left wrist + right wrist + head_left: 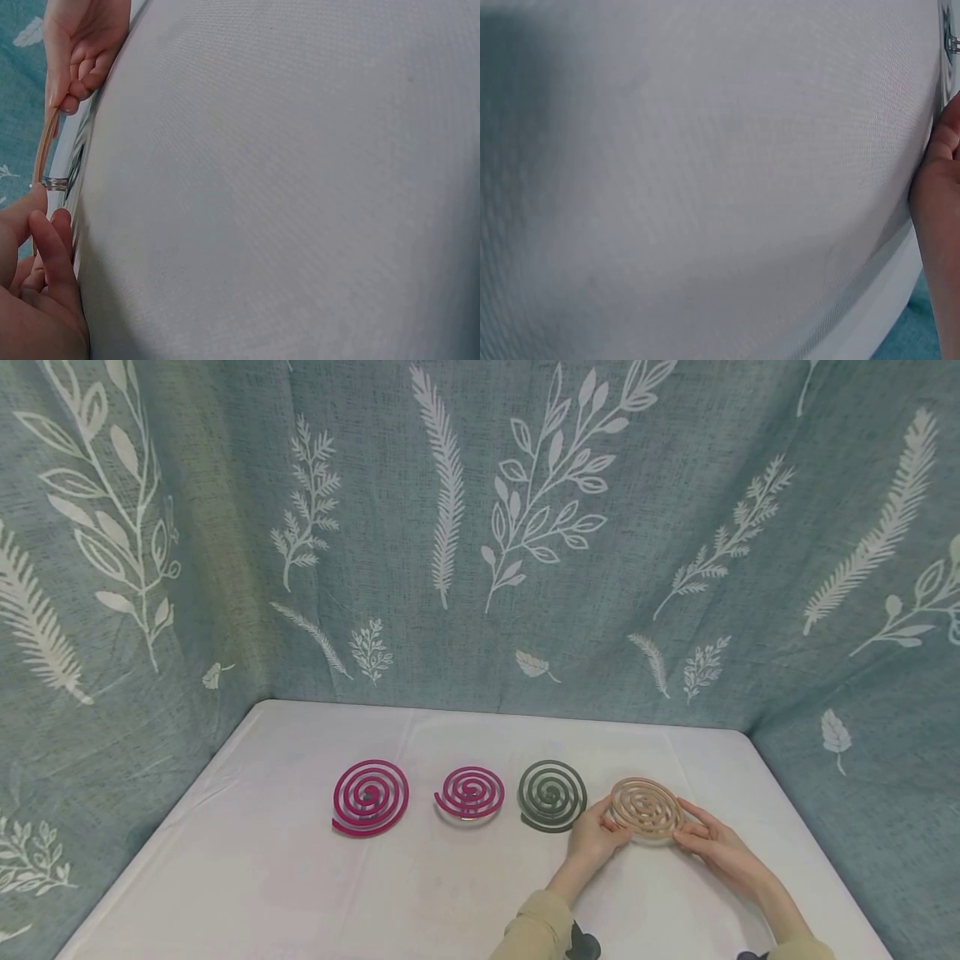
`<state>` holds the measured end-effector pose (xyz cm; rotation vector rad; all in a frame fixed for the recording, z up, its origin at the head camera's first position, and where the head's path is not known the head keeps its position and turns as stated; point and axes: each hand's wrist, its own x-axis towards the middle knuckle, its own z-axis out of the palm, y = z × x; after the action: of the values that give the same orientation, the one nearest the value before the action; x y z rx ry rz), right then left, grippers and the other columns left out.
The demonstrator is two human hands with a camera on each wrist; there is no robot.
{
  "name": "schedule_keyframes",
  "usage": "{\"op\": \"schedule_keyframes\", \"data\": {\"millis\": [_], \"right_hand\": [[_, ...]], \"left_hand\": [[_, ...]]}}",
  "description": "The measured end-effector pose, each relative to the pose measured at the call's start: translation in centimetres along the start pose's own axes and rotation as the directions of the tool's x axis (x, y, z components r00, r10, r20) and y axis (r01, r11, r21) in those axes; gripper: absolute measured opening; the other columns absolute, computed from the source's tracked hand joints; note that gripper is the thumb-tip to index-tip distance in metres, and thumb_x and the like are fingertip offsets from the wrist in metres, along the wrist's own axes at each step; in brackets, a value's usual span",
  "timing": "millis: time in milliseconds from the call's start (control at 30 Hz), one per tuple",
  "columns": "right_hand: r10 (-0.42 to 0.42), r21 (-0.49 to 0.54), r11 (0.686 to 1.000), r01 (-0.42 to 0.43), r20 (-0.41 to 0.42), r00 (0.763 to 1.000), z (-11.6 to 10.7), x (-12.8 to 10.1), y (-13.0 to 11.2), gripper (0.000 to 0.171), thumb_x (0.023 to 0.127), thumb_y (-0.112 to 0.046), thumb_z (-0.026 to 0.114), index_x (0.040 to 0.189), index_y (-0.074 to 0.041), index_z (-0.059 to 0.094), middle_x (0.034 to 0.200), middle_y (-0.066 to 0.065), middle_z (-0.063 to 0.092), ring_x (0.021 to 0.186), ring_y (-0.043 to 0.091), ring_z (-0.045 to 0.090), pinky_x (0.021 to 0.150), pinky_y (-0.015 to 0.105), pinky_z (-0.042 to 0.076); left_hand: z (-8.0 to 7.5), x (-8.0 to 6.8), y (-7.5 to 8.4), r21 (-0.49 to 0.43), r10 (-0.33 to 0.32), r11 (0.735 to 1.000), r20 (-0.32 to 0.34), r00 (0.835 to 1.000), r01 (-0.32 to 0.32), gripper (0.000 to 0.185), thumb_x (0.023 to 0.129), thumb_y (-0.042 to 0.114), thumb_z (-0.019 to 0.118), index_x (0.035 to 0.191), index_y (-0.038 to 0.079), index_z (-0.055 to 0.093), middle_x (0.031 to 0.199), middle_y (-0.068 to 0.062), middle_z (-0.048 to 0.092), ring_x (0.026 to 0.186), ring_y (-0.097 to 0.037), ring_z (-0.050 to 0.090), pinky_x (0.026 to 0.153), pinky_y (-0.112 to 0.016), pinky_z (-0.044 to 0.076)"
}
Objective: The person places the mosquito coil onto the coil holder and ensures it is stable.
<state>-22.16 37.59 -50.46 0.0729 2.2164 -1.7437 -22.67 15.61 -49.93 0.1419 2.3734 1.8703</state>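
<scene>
Head view shows four spiral coils in a row across the white tabletop [262,860]: a large magenta coil [371,797] at 9 o'clock of the row, a smaller magenta coil [470,792] beside it, a dark green coil [552,795] next, and a tan coil [647,808] at the 3 o'clock end. Both hands pinch the tan coil by its rim, the left hand [594,837] at its 8 o'clock edge, the right hand [714,843] at its 4 o'clock edge. Left wrist view shows the coil edge-on, on what seems a small metal stand [57,182], fingers [52,240] curled at the rim; it may be slightly raised, though the angle is poor. I judge three coils as placed and this last one as being set in line, with letting go left.
</scene>
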Motion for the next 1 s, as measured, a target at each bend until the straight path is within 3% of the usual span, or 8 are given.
{"op": "schedule_keyframes", "data": {"millis": [1000], "right_hand": [[-0.020, 0.024, 1.000, 0.019, 0.035, 0.999, -0.20, -0.05, 0.17, 0.077, 0.089, -0.018, 0.055, 0.143, -0.005, 0.003, 0.086, -0.006, 0.058, 0.083, 0.003, 0.051, 0.079, 0.017, 0.042]], "left_hand": [[0.15, 0.15, -0.14, -0.027, -0.004, 1.000, 0.005, 1.000, 0.005, 0.062, 0.071, 0.007, 0.072, 0.128, 0.004, 0.047, 0.063, 0.006, 0.049, 0.046, -0.002, 0.045, 0.042, -0.012, 0.036]]}}
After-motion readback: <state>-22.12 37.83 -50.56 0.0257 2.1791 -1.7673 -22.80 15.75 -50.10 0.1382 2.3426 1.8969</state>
